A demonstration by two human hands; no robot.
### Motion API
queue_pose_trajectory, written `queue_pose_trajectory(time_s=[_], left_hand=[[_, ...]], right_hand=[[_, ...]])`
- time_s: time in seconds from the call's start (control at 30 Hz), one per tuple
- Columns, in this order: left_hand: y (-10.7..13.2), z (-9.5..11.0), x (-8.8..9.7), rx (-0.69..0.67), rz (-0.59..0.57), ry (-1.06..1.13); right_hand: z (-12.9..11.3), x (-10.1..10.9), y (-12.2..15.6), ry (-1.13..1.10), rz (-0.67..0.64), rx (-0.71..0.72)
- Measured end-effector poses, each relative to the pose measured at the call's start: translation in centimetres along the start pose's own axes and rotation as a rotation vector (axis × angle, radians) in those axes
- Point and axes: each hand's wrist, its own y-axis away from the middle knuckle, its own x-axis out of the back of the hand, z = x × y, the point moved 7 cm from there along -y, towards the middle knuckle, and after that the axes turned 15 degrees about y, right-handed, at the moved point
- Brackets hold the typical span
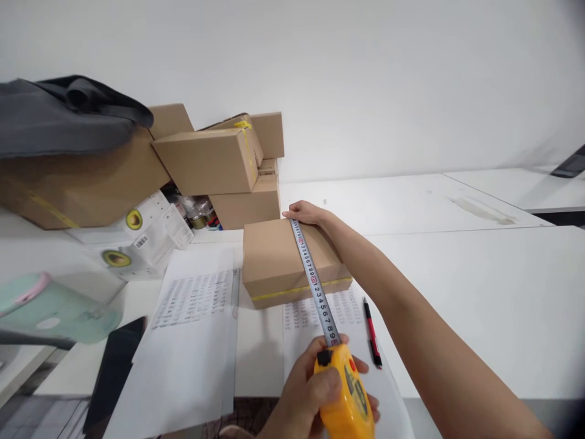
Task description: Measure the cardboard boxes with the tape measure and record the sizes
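A closed cardboard box with a yellow strip along its near side lies on the white table. My left hand is wrapped round the yellow case of a tape measure in front of the box. The metal blade is drawn out from the case and runs across the box top to its far edge. There my right hand is closed on the blade's end; its fingertips are partly hidden. My right forearm passes over the box's right side.
Printed sheets lie left of the box, and another printed sheet is partly under it. A red and black pen rests at right. Stacked cardboard boxes, avocado-printed cartons, a mint-green container and a dark flat device stand or lie left.
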Motion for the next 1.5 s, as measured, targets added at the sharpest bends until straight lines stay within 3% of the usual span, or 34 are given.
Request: queue_pose_trajectory(time_s=[0.1,0.17,0.23,0.33,0.43,0.53,0.63,0.73,0.83,1.03,1.13,1.23,1.3,1.4,1.5], left_hand=[[-0.2,1.1,-0.4,-0.088,0.070,-0.047],[-0.6,1.8,-0.7,-0.121,0.105,-0.062],[-0.8,2.4,-0.9,-0.124,0.118,-0.075],[0.0,3.9,-1.1,-0.171,0.113,-0.149],[2.5,7.2,0.0,-0.400,0.201,-0.321],[5.5,11.1,2.2,-0.672,0.409,-0.515],[6.2,13.3,4.4,-0.758,0.508,-0.605],[4.9,14.1,5.4,-0.712,0.445,-0.620],[3.9,15.3,5.0,-0.693,0.371,-0.630],[2.8,20.0,1.5,-0.779,0.246,-0.635],[1.6,21.3,-0.1,-0.749,0.211,-0.624],[0.8,21.4,-1.4,-0.770,0.191,-0.633],[0.2,20.1,-2.0,-0.755,0.156,-0.645],[-1.5,15.9,-1.8,-0.582,0.068,-0.633],[-3.1,11.3,-0.2,-0.385,0.040,-0.578]], right_hand=[[-0.9,0.1,5.0,-0.093,0.052,0.002],[-1.5,0.0,6.5,-0.126,0.055,-0.005],[-1.9,0.1,5.8,-0.150,0.046,-0.004],[-1.6,1.7,2.2,-0.142,0.084,0.029],[0.9,5.2,-0.7,-0.112,0.252,0.037],[5.5,8.1,1.2,-0.060,0.465,-0.107],[8.9,6.6,5.8,0.040,0.320,-0.208],[9.0,3.5,10.0,-0.078,0.103,-0.125],[7.2,2.5,11.8,-0.131,0.017,-0.038],[5.4,4.9,9.8,-0.142,0.105,-0.106],[4.9,6.2,7.7,0.003,0.210,-0.122],[3.6,7.8,5.2,0.361,0.413,-0.092],[2.2,8.1,3.2,0.579,0.522,-0.049],[0.2,6.3,-0.1,0.703,0.468,0.051],[-1.0,4.4,-2.2,0.759,0.437,0.086]])
